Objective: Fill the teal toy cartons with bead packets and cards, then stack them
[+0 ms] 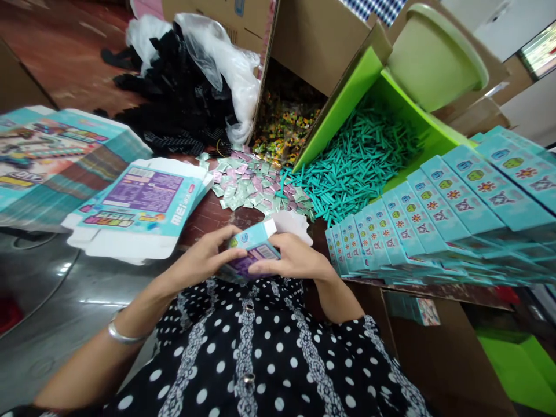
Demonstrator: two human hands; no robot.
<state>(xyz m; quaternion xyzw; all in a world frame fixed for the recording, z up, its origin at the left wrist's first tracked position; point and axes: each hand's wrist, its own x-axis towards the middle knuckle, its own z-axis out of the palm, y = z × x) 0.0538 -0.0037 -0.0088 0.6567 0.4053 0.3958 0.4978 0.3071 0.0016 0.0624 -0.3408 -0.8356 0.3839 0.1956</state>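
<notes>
Carton (254,237), small and blue with a purple panel and a white flap upright at its end, is held between the person's two hands, just in front of the polka-dot dress (264,347).

At far left, a thick stack of flattened cartons (69,162) shows a printed picture on top. Just beside it, a few more flat blanks (143,197) lie with a purple text panel up and white flaps spread. Behind these, black strips (169,92) lie heaped against clear plastic bags (212,43).

Next comes the left hand (217,252), with a silver bangle (124,330) on its forearm; its fingers and thumb are closed on the carton's left end. Small green and pink packets (249,185) are scattered on the dark tabletop beyond. Further back, a cardboard box holds a mass of orange and yellow packets (282,130).

The right hand (297,255) grips the carton's other end, thumb across the purple panel. Past its knuckles shows a white scalloped piece (293,223); whether it belongs to the carton, I cannot tell.

Farther right, teal sticks (360,153) spill from a bright green container (345,104), near a pale green tub (434,58). At far right, blue cartons (452,202) stand packed in overlapping rows.
</notes>
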